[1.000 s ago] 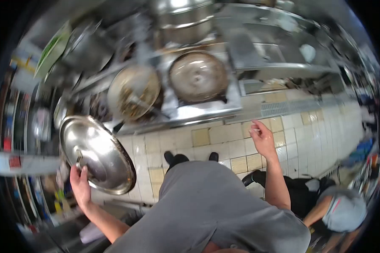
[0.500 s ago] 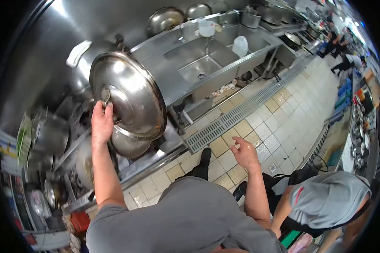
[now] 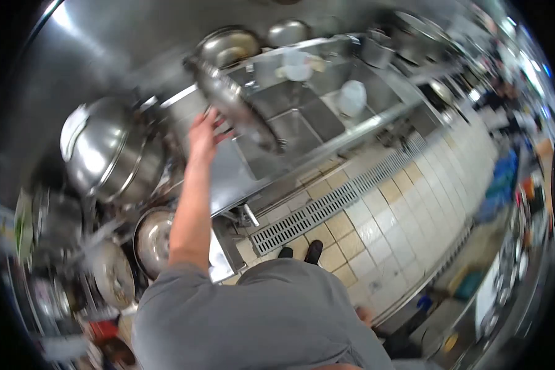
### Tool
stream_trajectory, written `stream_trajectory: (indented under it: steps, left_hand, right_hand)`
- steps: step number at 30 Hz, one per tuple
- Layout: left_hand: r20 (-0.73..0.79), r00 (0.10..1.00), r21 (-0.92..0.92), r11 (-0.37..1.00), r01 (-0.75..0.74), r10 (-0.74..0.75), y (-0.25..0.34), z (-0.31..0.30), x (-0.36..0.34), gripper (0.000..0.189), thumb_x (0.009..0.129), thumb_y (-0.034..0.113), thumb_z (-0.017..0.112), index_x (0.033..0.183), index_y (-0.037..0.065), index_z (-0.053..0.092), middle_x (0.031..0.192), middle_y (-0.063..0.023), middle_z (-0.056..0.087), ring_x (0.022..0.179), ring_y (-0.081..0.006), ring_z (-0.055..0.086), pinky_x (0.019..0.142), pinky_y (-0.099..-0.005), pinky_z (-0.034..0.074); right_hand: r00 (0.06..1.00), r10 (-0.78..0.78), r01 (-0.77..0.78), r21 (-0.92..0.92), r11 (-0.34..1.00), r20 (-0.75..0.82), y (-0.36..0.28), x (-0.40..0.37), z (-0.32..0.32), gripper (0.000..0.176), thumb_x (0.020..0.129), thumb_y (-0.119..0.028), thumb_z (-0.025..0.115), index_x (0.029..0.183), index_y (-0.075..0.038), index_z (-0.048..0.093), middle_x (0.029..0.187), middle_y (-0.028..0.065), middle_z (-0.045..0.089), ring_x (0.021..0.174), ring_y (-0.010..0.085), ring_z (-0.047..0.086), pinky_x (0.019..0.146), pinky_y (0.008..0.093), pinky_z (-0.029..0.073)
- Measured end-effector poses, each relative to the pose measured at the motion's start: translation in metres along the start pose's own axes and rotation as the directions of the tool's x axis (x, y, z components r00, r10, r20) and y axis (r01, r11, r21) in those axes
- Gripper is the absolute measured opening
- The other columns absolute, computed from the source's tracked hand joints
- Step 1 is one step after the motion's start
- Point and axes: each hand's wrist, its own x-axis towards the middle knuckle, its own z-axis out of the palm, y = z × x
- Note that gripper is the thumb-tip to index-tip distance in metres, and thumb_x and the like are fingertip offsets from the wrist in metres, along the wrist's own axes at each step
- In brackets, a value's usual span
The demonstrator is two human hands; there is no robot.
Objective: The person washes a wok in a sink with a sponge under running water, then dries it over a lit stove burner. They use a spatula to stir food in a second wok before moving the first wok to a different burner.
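Note:
Tilted almost edge-on, a large round steel lid (image 3: 237, 110) is in the air over the near side of the sink (image 3: 293, 126). My left hand (image 3: 206, 135) reaches out at its underside, fingers bent around its handle, which is blurred. Low in the view, a small patch of my right hand (image 3: 364, 316) shows beside my grey shirt; its fingers cannot be made out. To the left stands a big domed steel pot (image 3: 114, 151) with a white cloth (image 3: 74, 131) on it.
Pans (image 3: 155, 240) sit on the stove at the left. Lids (image 3: 228, 47) lean behind the sink, and a white container (image 3: 352, 98) is in its right basin. A floor grate (image 3: 317, 216) runs beside the counter. Blurred people (image 3: 505, 102) are at the far right.
My left hand has carried the lid right, over the sink, and turned it nearly edge-on. The domed pot is now uncovered to view. My right hand has dropped low, and the nearby co-worker is out of view.

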Motion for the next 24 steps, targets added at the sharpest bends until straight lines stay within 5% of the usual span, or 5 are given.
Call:
stream_trajectory:
  steps: [4,16,18,21,24]
  left_hand:
    - [-0.132,0.991,-0.297,0.954,-0.044,0.005,-0.008,0.006,0.095,0.021,0.104,0.024,0.053,0.113,0.006,0.057,0.101,-0.0072,0.055,0.093,-0.0223,0.055,0.093,-0.0694,0.052]
    - [-0.507,0.861,-0.438,0.852,-0.287,0.029,0.040,-0.130,0.384,0.031,0.107,0.031,0.045,0.119,0.005,0.056,0.094,-0.0095,0.054,0.070,-0.0203,0.051,0.084,-0.0666,0.056]
    - [-0.581,0.814,-0.438,0.848,-0.300,-0.012,0.032,-0.148,0.414,0.033,0.106,0.031,0.045,0.120,0.002,0.054,0.095,-0.0126,0.053,0.074,-0.0218,0.051,0.082,-0.0647,0.059]
    - [-0.630,0.775,-0.449,0.837,-0.313,-0.049,0.010,-0.165,0.439,0.035,0.106,0.030,0.045,0.124,0.000,0.051,0.096,-0.0137,0.051,0.080,-0.0235,0.052,0.080,-0.0628,0.061]
    - [-0.683,0.717,-0.466,0.837,-0.286,-0.136,-0.022,-0.187,0.467,0.033,0.104,0.026,0.048,0.128,0.004,0.050,0.106,-0.0149,0.054,0.090,-0.0273,0.056,0.079,-0.0620,0.061]
  right_hand:
    - [0.992,-0.064,0.089,-0.241,0.966,0.109,-0.059,0.026,0.021,0.028,0.098,-0.028,0.055,0.114,-0.006,0.061,0.083,0.0086,0.067,0.071,0.0240,0.067,0.060,0.0411,0.054]
    - [0.936,-0.332,0.346,-0.147,0.927,0.114,-0.286,0.026,0.155,0.036,0.101,-0.024,0.052,0.132,-0.007,0.051,0.095,0.0086,0.062,0.064,0.0204,0.064,0.048,0.0341,0.050]
    - [0.926,-0.208,0.309,-0.314,0.898,0.315,-0.291,0.046,0.166,0.031,0.100,-0.026,0.054,0.125,-0.008,0.057,0.091,0.0058,0.062,0.062,0.0197,0.063,0.047,0.0343,0.050]
    - [0.867,-0.303,0.498,-0.710,0.497,0.396,-0.276,0.022,0.184,0.039,0.090,-0.022,0.064,0.125,-0.005,0.060,0.089,0.0116,0.070,0.074,0.0226,0.070,0.064,0.0371,0.057]
    - [0.878,-0.292,0.473,-0.781,0.408,0.379,-0.275,0.010,0.200,0.039,0.089,-0.020,0.065,0.124,-0.005,0.061,0.090,0.0121,0.071,0.075,0.0231,0.070,0.065,0.0371,0.057]
